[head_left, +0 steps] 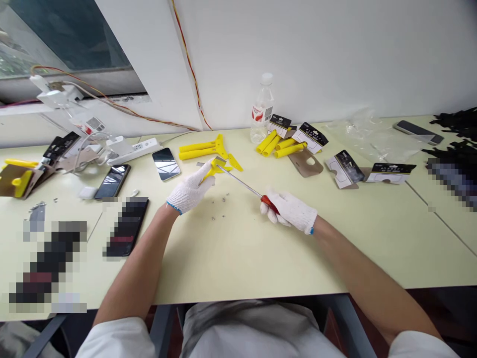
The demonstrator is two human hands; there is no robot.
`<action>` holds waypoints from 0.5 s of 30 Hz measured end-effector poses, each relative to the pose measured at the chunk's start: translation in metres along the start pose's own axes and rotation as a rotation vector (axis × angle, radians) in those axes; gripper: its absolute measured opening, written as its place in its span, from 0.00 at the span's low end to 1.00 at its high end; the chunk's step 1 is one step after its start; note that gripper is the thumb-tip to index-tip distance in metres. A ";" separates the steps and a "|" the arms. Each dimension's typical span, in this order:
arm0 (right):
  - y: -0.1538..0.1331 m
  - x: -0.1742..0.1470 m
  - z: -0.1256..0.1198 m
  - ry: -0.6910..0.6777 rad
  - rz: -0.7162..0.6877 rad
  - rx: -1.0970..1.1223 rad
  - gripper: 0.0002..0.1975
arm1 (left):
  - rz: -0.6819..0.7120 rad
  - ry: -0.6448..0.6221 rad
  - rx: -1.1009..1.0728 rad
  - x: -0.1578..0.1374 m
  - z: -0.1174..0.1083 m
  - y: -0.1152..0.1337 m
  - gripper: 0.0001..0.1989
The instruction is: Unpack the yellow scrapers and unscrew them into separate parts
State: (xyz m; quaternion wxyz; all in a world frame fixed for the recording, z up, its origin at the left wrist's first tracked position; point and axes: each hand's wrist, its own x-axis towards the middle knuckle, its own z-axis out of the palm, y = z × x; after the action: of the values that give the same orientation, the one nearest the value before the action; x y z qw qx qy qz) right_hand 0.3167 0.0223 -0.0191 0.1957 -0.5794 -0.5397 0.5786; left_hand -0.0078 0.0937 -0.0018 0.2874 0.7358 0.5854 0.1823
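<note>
My left hand [192, 193], in a white knitted glove with a blue cuff edge, is closed on a yellow plastic scraper head [218, 163]. A screwdriver [244, 184] with a long metal shaft and a red handle is gripped in my right hand [292, 210], gloved the same way. Its tip meets the scraper head, pointing up and left. Several small screws [224, 200] lie scattered on the table below the shaft. Just beyond my left hand rest yellow scrapers [199, 149] with tube handles and a loose yellow piece [234, 162].
Yellow tube handles [278, 144] and card packaging [345, 169] lie at the back right, beside a plastic bottle [262, 109]. A clear plastic bag [380, 139] is farther right. Phones [166, 164] and a power strip [137, 149] occupy the left side.
</note>
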 end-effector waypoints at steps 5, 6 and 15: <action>-0.001 0.002 0.002 0.102 0.015 -0.026 0.26 | -0.014 -0.007 -0.009 0.000 -0.001 0.000 0.35; -0.001 0.001 0.002 0.106 0.010 -0.052 0.26 | -0.020 -0.009 -0.001 0.000 -0.001 0.001 0.35; 0.003 0.002 0.000 0.135 0.021 -0.097 0.25 | -0.015 -0.015 -0.013 -0.001 0.000 0.003 0.33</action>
State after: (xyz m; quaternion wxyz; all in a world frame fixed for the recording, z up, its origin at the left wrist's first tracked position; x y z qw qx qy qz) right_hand 0.3177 0.0233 -0.0225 0.1972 -0.6315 -0.5464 0.5136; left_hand -0.0057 0.0925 0.0005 0.2979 0.7308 0.5877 0.1784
